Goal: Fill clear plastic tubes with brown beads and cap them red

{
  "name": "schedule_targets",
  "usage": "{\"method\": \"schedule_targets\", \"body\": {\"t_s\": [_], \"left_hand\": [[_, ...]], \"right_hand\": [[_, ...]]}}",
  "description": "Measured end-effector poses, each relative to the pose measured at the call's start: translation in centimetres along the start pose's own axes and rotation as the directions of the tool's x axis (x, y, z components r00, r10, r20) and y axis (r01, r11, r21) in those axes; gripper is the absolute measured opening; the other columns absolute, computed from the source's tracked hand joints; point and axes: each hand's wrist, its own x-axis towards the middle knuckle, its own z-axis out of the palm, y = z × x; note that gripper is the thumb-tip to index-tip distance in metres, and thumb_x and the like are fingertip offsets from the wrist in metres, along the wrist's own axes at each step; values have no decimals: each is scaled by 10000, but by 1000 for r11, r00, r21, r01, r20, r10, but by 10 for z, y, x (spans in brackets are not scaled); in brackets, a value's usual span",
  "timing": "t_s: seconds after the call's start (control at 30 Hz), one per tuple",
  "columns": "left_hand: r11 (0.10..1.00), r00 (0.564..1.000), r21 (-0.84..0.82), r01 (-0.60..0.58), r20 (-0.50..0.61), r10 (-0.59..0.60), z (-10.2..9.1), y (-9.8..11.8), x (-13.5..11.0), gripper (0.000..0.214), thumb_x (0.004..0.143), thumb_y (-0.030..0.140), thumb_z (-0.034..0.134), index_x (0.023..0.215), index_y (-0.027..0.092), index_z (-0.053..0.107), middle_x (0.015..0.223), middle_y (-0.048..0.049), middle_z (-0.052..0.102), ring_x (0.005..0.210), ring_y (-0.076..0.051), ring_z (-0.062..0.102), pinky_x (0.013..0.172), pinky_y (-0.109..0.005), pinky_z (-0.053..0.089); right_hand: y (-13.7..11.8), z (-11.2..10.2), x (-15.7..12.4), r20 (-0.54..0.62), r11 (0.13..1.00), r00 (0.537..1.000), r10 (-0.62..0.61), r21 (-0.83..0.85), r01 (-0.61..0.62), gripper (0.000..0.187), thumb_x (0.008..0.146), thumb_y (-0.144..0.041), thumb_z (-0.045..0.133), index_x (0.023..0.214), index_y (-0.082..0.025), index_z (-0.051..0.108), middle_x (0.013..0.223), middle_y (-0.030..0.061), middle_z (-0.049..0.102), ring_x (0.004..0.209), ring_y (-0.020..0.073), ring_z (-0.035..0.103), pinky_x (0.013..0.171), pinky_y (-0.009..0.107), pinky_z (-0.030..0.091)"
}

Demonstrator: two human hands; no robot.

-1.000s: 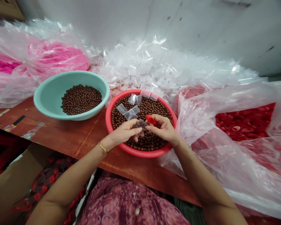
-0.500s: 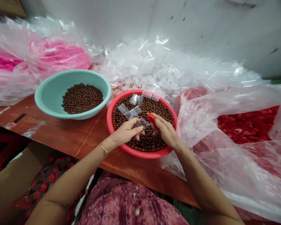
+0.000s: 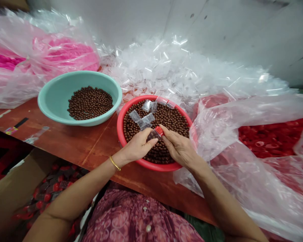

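Over a red basin [image 3: 120,129] of round brown balls [image 3: 166,117], my two hands meet. Wrapped round a small clear plastic container [image 3: 153,135] with dark contents is my left hand [image 3: 138,145], a gold bangle at its wrist. My right hand [image 3: 178,144] pinches a red cap [image 3: 159,130], which sits at the mouth end of that container. Whether the cap is fully seated I cannot tell. Several clear containers [image 3: 134,116] lie on the balls near the basin's far side. Fingers partly hide the held container.
A turquoise basin [image 3: 53,112] with brown balls stands left on the red-brown table [image 3: 96,141]. Behind lies a heap of clear containers [image 3: 171,70]. Plastic bags of red caps [image 3: 267,137] and pink pieces [image 3: 65,57] flank it. Below left, a cardboard box [image 3: 12,188] holds red-capped containers [image 3: 53,188].
My right hand has brought the red cap left onto the container's end. The container in my left hand has turned with its end toward the cap. The view has shifted slightly.
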Motion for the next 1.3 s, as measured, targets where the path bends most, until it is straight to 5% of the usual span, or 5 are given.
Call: {"method": "schedule_targets", "body": {"t_s": [0.23, 0.5, 0.87, 1.1, 1.3], "left_hand": [[1000, 1000, -6, 11, 24, -10, -1, -1, 1, 137, 789, 289, 545, 830, 159, 528, 739, 11, 546, 680, -122, 494, 630, -251, 405], [973, 998, 222, 55, -14, -53, -1, 6, -3, 109, 706, 213, 569, 724, 180, 467, 630, 47, 490, 580, -103, 454, 547, -231, 319], [962, 995, 255, 96, -13, -96, 0, 8, -1, 117, 657, 170, 538, 653, 189, 423, 579, 50, 460, 541, -100, 425, 518, -232, 273], [994, 995, 93, 63, -79, -55, 1, 4, 1, 95, 674, 231, 565, 710, 177, 496, 626, 44, 513, 589, -102, 466, 546, -219, 344], [930, 996, 364, 60, 35, -78, 1, 14, -3, 85, 638, 230, 570, 700, 179, 541, 574, 24, 535, 510, -120, 467, 499, -238, 312]], "right_hand": [[-6, -1, -8, 11, 949, 996, -88, -302, 87, 568, 941, -214, 395, 1479, -179, 215, 887, 89, 702, 661, 159, 668, 537, 233, 521], [-10, -2, -6, 10, 1000, 1000, -5, 10, 4, 437, 936, -181, 416, 1370, -228, 435, 992, 72, 705, 824, 152, 686, 706, 249, 563], [-10, 1, -7, -21, 966, 974, -224, -141, 219, 499, 919, -135, 415, 1407, -87, 328, 740, 70, 684, 611, 147, 639, 534, 239, 508], [-15, -7, 27, -99, 986, 985, 143, 100, -134, 397, 947, -382, 368, 874, -172, 697, 600, 24, 628, 522, 112, 576, 510, 226, 449], [-16, 16, 51, 17, 629, 838, 546, 652, -423, 614, 932, -562, 189, 976, -171, 660, 748, 38, 617, 582, 113, 544, 510, 239, 453]]}}
